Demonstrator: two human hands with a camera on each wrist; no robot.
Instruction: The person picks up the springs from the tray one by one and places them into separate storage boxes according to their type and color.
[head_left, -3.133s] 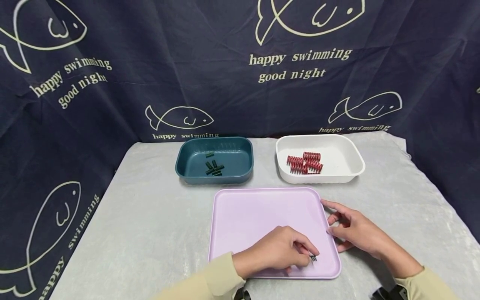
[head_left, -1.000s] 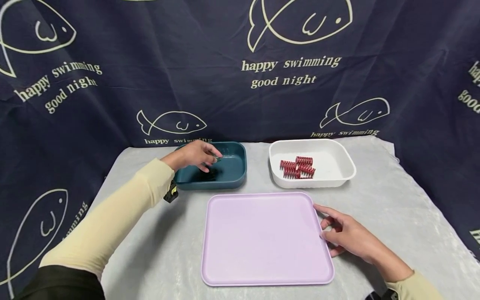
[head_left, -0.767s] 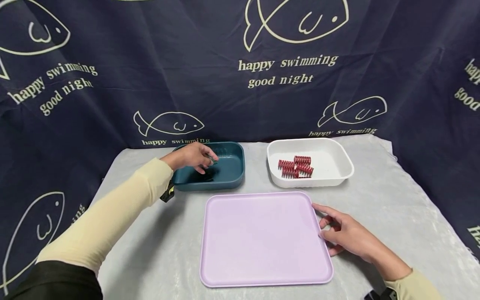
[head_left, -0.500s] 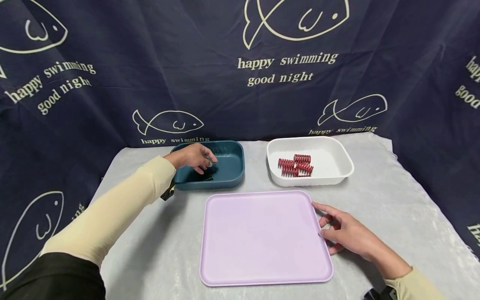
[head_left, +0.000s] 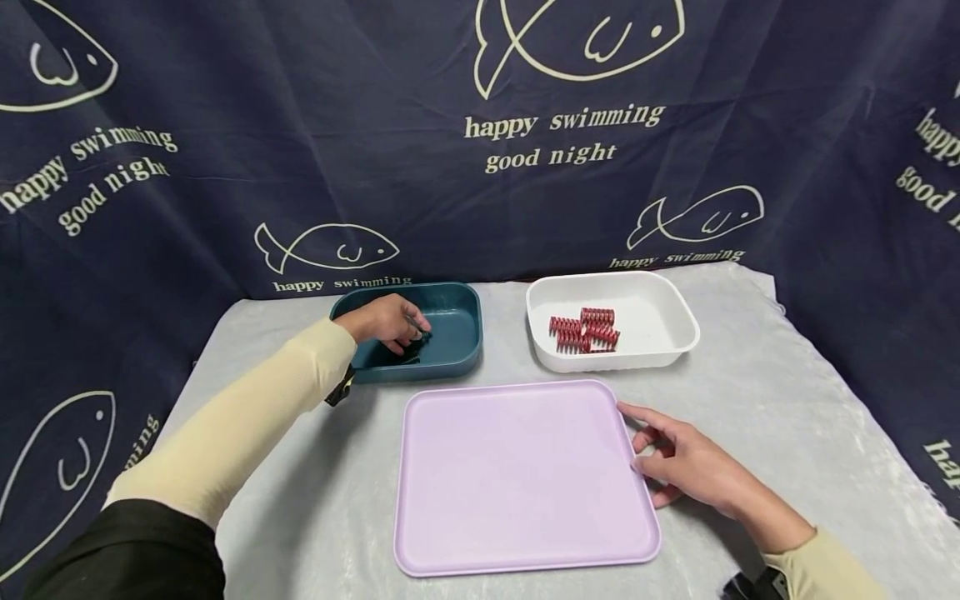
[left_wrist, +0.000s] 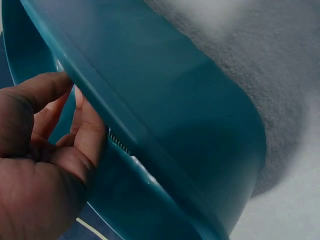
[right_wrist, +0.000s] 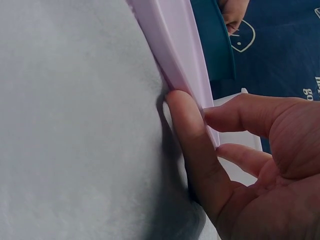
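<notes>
My left hand [head_left: 390, 323] reaches down into the teal box [head_left: 459, 367], its fingertips pinching a small dark coil spring [head_left: 424, 337]. Another dark spring [head_left: 410, 360] lies on the box floor below the hand. From the left wrist, the box's wall hides the fingertips, and a dark spring [left_wrist: 119, 143] shows just past the rim. At the right edge of the lilac tray [head_left: 525, 483], my right hand [head_left: 690, 462] holds the rim. In the right wrist view one finger [right_wrist: 185, 115] lies against the tray's outer side and other fingertips touch the rim.
A white box [head_left: 652, 325] with several red coil springs [head_left: 585, 330] stands right of the teal box, behind the tray. The table has a pale grey cloth [head_left: 757, 358]. A dark blue fish-print curtain [head_left: 420, 167] hangs close behind both boxes.
My left hand has carried a dark spring from the tray's right front to the teal box, and then lowered it inside. My right hand has stayed at the tray's edge. The view shifted slightly.
</notes>
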